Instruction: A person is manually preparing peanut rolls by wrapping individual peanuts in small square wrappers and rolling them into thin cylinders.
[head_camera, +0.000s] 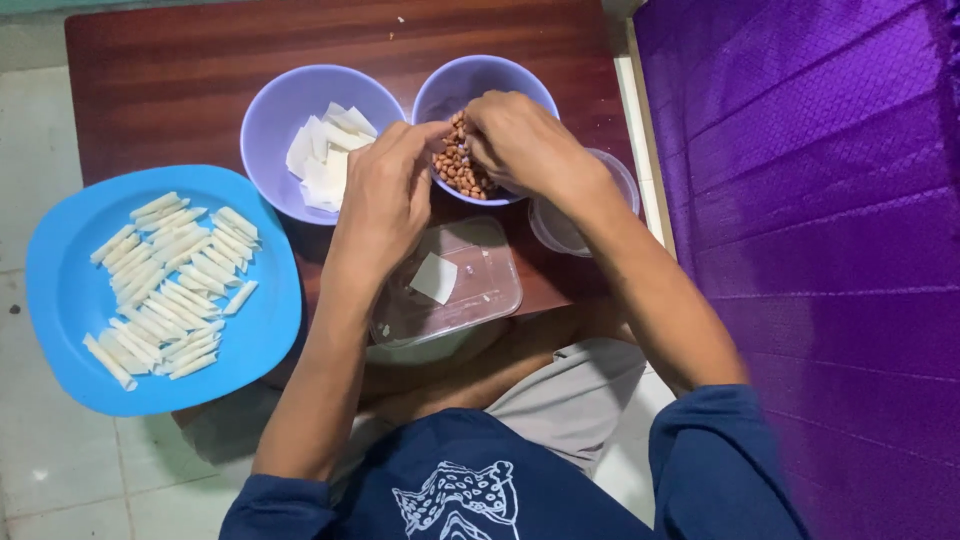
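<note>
Dark wood tabletop (180, 70); tiled floor (60, 470), purple cloth (800, 200) right. Left hand (385, 195) pinched, contents unclear. Right hand (515, 140) picking peanuts (455, 170).

At nine o'clock we see a blue plate (60, 290) carrying many small white rolled pieces (170, 285) laid in loose rows. At eleven o'clock a lavender bowl (270, 105) holds flat white square sheets (325, 160). Near the centre, toward six o'clock, a clear plastic container (480, 290) has a single white sheet (435, 277) lying in it. All rest on a dark wooden table (170, 60). At three o'clock we see a quilted purple cloth (820, 200), and pale floor tiles (60, 480) at seven o'clock.
</note>
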